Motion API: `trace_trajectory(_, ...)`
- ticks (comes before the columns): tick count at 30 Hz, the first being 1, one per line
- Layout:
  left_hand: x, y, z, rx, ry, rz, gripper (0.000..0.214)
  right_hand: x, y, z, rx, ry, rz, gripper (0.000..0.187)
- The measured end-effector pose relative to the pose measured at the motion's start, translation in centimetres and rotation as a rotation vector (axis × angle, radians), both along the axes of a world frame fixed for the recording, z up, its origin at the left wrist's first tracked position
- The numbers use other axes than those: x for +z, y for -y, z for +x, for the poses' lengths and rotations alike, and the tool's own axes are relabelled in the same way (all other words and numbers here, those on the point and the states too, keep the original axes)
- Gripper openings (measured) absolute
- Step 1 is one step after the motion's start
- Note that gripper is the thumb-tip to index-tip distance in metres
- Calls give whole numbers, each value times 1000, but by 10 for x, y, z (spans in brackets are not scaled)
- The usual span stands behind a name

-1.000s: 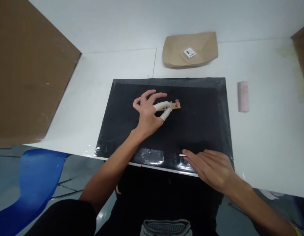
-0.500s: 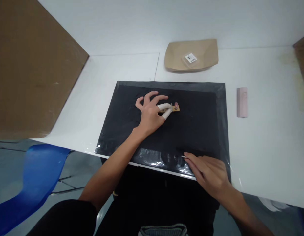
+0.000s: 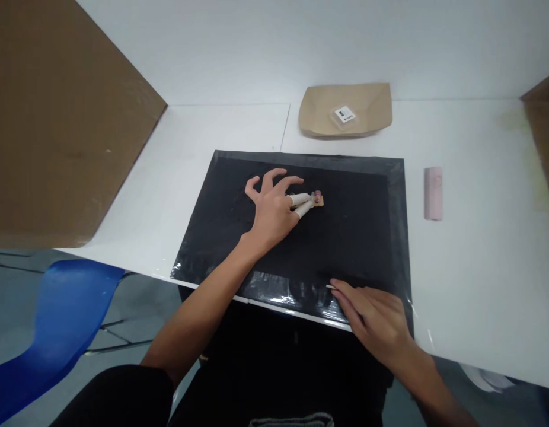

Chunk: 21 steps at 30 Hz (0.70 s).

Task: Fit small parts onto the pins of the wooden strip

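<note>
My left hand (image 3: 274, 207) rests on the black mat (image 3: 363, 237) near its middle. Its thumb and forefinger wear white finger cots and pinch a small tan piece (image 3: 318, 200) with a pink bit on top; the other fingers are spread. My right hand (image 3: 376, 315) lies flat, fingers stretched out, on the mat's near edge. Its fingertips are next to a thin pale sliver (image 3: 330, 287) that I cannot make out.
A brown paper tray (image 3: 367, 101) with a small labelled clear packet (image 3: 344, 114) stands behind the mat. To the mat's right a pink block (image 3: 433, 193) lies on the white table (image 3: 479, 267). Cardboard panels (image 3: 56, 118) stand at both sides. A blue chair (image 3: 47, 332) is low on the left.
The camera has tilted, so everything sits a little lower in view. The left hand keeps its pinch on the tan piece. The right hand stays flat at the mat's near edge.
</note>
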<state>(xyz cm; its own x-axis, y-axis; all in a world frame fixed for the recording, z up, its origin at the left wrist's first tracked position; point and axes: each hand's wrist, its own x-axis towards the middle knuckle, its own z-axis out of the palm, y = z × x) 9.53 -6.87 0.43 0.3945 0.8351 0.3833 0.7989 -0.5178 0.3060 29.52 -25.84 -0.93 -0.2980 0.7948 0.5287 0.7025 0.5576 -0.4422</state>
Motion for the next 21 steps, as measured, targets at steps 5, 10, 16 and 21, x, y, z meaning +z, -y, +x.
trace_trajectory(5, 1, -1, 0, -4, -8, 6, 13, 0, -1, -1, 11, -15, -12, 29)
trace_trajectory(10, 6, -1, -1, -3, -28, -23, 10, -2, -3, -1, 7, -11, -16, 25)
trace_trajectory(16, 15, 1, -3, 16, -50, -32, 17, -4, -2, 0, 4, -6, -6, 25)
trace_trajectory(21, 34, 6, -13, -29, -95, -37, 58, -5, -3, 0, -5, -16, -22, 23)
